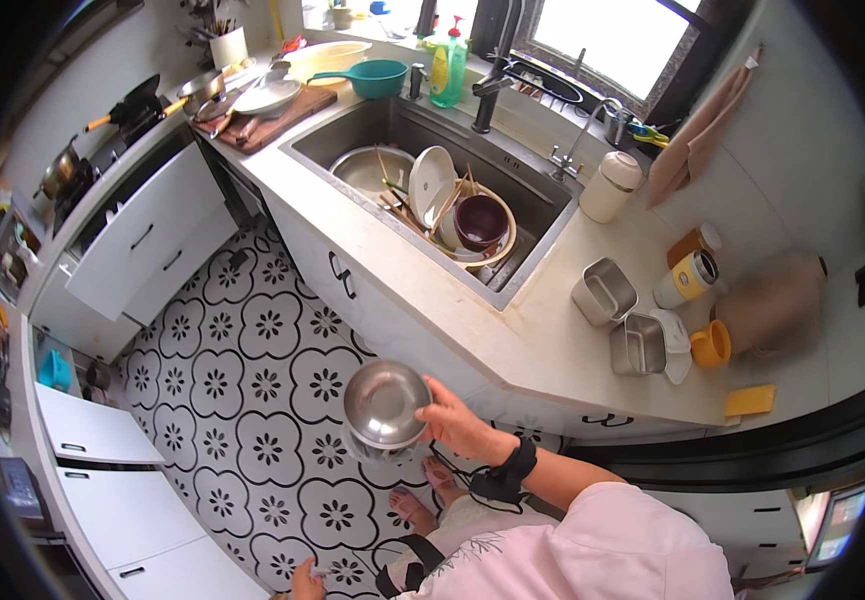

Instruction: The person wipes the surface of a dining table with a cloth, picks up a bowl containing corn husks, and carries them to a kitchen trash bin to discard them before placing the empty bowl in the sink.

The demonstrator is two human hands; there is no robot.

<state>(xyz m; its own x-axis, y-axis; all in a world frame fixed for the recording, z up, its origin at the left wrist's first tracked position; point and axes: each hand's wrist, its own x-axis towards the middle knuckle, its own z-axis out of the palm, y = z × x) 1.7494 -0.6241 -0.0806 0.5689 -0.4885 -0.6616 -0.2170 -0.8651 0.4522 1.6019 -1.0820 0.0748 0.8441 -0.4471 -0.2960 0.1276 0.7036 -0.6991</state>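
Observation:
My right hand (453, 420) grips the rim of a stainless steel bowl (387, 401) above the tiled floor. Something translucent, perhaps a second bowl, shows just under it. At the bottom edge is my left hand (307, 581), partly cut off, and whether it holds anything is unclear. In the sink (530, 281) sit a large metal basin (371, 169) and a cream basin (507, 247) holding a dark red bowl (480, 223), a white plate (432, 184) and chopsticks. Two square metal containers (605, 292) stand side by side on the counter right of the sink.
A teal colander (378, 78), a soap bottle (447, 71) and a cutting board (290, 124) with dishes lie behind and left of the sink. An orange mug (711, 343), a jar and a yellow sponge (750, 401) are at right. An open drawer (147, 217) juts out at left.

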